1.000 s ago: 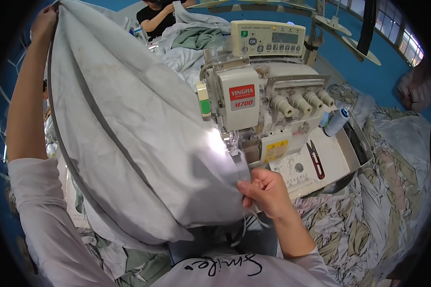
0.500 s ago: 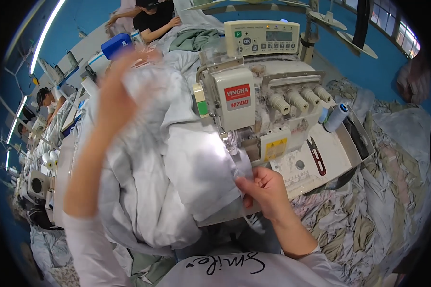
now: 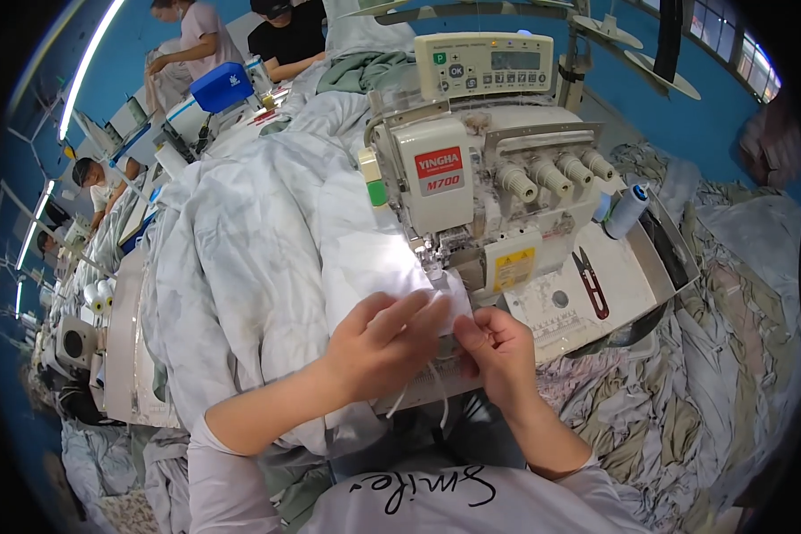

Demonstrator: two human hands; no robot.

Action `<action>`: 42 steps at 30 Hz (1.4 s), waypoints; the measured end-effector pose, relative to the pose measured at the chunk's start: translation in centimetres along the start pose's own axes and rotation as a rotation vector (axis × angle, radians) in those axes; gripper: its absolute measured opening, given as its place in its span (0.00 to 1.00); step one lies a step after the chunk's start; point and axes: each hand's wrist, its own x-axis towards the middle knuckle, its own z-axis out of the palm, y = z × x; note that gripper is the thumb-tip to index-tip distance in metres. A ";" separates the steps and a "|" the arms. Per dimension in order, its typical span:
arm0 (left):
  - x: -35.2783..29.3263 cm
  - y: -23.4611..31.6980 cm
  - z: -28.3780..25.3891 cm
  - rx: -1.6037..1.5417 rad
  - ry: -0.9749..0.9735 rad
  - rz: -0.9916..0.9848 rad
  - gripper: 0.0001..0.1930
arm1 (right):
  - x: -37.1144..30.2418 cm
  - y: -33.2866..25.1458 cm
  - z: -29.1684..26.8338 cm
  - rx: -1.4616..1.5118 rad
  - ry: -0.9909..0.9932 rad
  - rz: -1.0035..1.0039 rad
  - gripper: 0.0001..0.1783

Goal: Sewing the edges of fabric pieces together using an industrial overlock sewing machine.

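Pale grey-white fabric (image 3: pixel 240 222) lies in loose folds over the left side of an overlock sewing machine (image 3: pixel 432 173), its edge under the lit presser foot (image 3: pixel 432 254). My right hand (image 3: pixel 500 354) pinches the fabric's near right edge between thumb and bent fingers, just in front of the foot. Beside it, my left hand (image 3: pixel 383 343) reaches across the cloth with fingers extended and a little apart; the fingertips are blurred over the fabric near the foot. A thin white strip (image 3: pixel 440 392) dangles below the hands at the table edge.
Red-handled thread snips (image 3: pixel 590 283) and a light blue thread cone (image 3: pixel 627 214) lie at the machine's right. Crumpled grey and olive fabric (image 3: pixel 694 392) is heaped at the right. Co-workers (image 3: pixel 285 40) sit and stand behind, near a blue-topped machine (image 3: pixel 221 87).
My left hand has come down from the upper left to the fabric beside my right hand. The fabric on the left lies flatter and more spread out. My right hand stays near the foot.
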 end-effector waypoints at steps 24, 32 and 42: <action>1.8 -2.6 -2.0 -0.143 -0.259 -0.034 0.14 | -2.1 -1.5 0.4 -0.921 0.193 -1.094 0.10; 0.7 -7.1 -1.4 0.012 -0.347 -0.240 0.12 | -4.5 13.0 1.4 -1.165 -0.846 -0.115 0.28; -1.1 -10.0 -2.5 -0.311 -0.250 -0.556 0.15 | -7.8 11.2 0.0 -0.454 -0.692 0.403 0.22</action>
